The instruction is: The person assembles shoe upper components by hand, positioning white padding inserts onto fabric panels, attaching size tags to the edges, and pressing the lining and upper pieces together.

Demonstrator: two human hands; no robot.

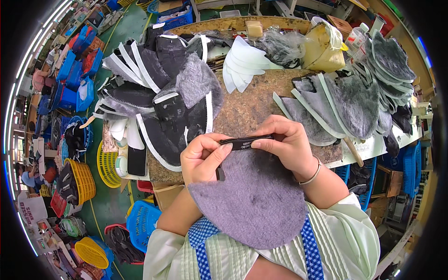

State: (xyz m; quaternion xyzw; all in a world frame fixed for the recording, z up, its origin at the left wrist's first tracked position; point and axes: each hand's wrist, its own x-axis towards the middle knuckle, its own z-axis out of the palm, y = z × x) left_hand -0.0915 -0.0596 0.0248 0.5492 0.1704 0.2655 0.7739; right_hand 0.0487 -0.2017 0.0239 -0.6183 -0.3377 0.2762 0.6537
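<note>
A grey fleece-lined shoe upper (254, 200) hangs in front of my chest, fuzzy side facing me. Its top edge is a black folded band (247, 142) with pale printing. My left hand (203, 156) pinches the left end of this band between thumb and fingers. At the other end, my right hand (284, 142) grips it the same way, thumb on the near face. The back of the piece is hidden. Beyond my left hand lies a pile of black uppers (163, 123) with white edge strips. More grey fleece pieces (352, 102) lie fanned out beyond my right hand.
The worktable (238, 105) has a worn brown top. White curved sheets (240, 65), a yellowish tub (322, 49) and a clear bottle (357, 35) stand or lie at its far side. A dark phone (136, 161) rests at the left edge. Blue baskets (142, 224) stand below.
</note>
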